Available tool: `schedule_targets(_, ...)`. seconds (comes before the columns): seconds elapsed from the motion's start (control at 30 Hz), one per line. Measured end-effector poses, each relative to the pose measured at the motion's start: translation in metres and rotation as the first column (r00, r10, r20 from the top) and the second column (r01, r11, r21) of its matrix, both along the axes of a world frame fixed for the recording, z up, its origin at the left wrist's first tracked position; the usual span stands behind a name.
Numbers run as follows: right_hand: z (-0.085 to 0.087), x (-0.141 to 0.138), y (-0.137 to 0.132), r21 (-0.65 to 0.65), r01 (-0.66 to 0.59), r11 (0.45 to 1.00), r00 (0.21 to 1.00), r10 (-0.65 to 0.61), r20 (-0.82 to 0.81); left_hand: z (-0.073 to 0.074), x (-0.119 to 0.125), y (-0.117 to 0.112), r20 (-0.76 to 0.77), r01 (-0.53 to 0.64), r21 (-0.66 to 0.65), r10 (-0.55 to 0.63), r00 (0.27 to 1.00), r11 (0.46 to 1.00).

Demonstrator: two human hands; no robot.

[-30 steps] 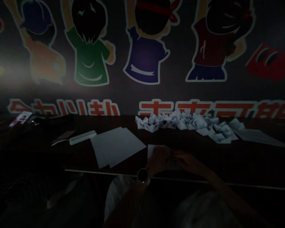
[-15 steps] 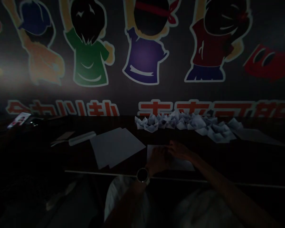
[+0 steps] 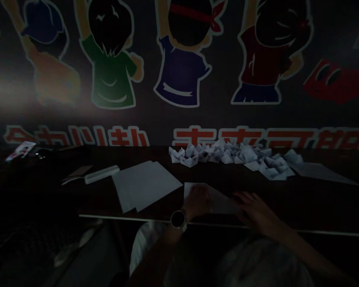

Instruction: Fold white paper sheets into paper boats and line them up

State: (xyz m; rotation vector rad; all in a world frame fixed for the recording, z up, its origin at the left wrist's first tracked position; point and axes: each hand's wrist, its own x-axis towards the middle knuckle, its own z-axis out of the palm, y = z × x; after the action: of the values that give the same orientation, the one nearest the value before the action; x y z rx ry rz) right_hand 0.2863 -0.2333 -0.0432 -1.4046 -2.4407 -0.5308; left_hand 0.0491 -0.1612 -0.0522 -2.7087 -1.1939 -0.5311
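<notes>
A sheet of white paper point(image 3: 223, 201) with a slanting, folded-looking upper edge lies on the dark table in front of me. My left hand point(image 3: 199, 199), wearing a round watch point(image 3: 178, 219) at the wrist, rests flat on the sheet's left part; its fingers are dim but look laid out. At the sheet's right end is my right hand point(image 3: 253, 205), fingers stretched out and touching the paper. It grips nothing that I can see. Left of the folded sheet, more flat white sheets point(image 3: 146, 185) lie in a loose stack.
Several folded paper boats point(image 3: 215, 153) crowd the table's far side, with another white sheet point(image 3: 326, 173) right of them. A pale long object point(image 3: 102, 174) lies at left, near a lit phone point(image 3: 20, 150). The table's pale front edge point(image 3: 125, 218) runs close to me. It is dark.
My right hand has moved right, from beside my left hand to the right end of the paper, uncovering the slanting edge. My left hand stays on the sheet.
</notes>
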Motion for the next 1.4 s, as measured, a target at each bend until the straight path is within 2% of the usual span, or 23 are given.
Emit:
schedule_targets(0.13, 0.009, 0.004, -0.020, 0.070, 0.071, 0.995, 0.997, -0.072, 0.017, 0.000, -0.003, 0.001, -0.010, -0.022, 0.030, 0.022, 1.000, 0.999)
schedule_targets(0.27, 0.011, -0.014, -0.027, 0.155, 0.160, 0.975, 0.987, -0.153, -0.059, 0.011, -0.003, -0.002, -0.074, -0.115, 0.034, 0.117, 0.990, 0.993)
schedule_targets(0.33, 0.003, -0.032, -0.029, 0.171, 0.106, 0.980, 0.993, -0.094, -0.075, 0.017, -0.001, -0.004, -0.099, -0.151, 0.040, 0.154, 0.983, 0.988)
schedule_targets(0.47, -0.026, -0.069, -0.031, 0.184, -0.097, 0.978, 0.995, 0.101, -0.015, 0.021, -0.002, -0.012, -0.079, -0.153, 0.074, 0.159, 0.984, 0.985)
schedule_targets(0.53, -0.040, -0.077, -0.027, 0.200, -0.134, 0.970, 0.990, 0.138, -0.004, 0.020, -0.005, -0.019, -0.062, -0.136, 0.086, 0.142, 0.988, 0.987)
schedule_targets(0.63, -0.049, -0.073, -0.019, 0.182, -0.100, 0.978, 0.990, 0.116, -0.078, 0.015, -0.013, -0.027, -0.047, -0.088, 0.066, 0.091, 0.995, 0.994)
schedule_targets(0.73, -0.049, -0.058, -0.012, 0.090, -0.119, 0.989, 0.970, 0.135, -0.203, 0.007, -0.022, -0.030, 0.024, 0.033, -0.011, -0.033, 0.999, 0.999)
schedule_targets(0.83, -0.042, -0.043, -0.010, -0.012, -0.188, 0.982, 0.911, 0.170, -0.376, 0.000, -0.030, -0.025, 0.138, 0.159, -0.073, -0.148, 0.979, 0.985)
schedule_targets(0.97, -0.023, -0.033, -0.001, -0.188, -0.185, 0.965, 0.828, 0.050, -0.558, 0.001, -0.035, -0.018, 0.203, 0.196, -0.154, -0.163, 0.965, 0.968)
schedule_targets(1.07, -0.005, -0.034, 0.017, -0.298, -0.170, 0.939, 0.813, -0.037, -0.581, 0.005, -0.036, -0.015, 0.241, 0.201, -0.196, -0.152, 0.959, 0.960)
schedule_targets(1.13, 0.001, -0.038, 0.034, -0.308, -0.141, 0.941, 0.789, -0.081, -0.609, 0.007, -0.036, -0.013, 0.266, 0.211, -0.196, -0.155, 0.951, 0.958)
schedule_targets(1.23, -0.003, -0.045, 0.061, -0.282, -0.017, 0.959, 0.759, -0.171, -0.628, 0.005, -0.035, -0.012, 0.277, 0.193, -0.197, -0.134, 0.952, 0.961)
schedule_targets(1.33, -0.018, -0.051, 0.078, -0.300, 0.146, 0.943, 0.777, -0.297, -0.555, 0.004, -0.035, -0.012, 0.286, 0.181, -0.203, -0.119, 0.951, 0.962)
schedule_targets(1.4, -0.028, -0.052, 0.084, -0.287, 0.214, 0.934, 0.796, -0.337, -0.503, 0.004, -0.034, -0.012, 0.288, 0.176, -0.207, -0.112, 0.951, 0.962)
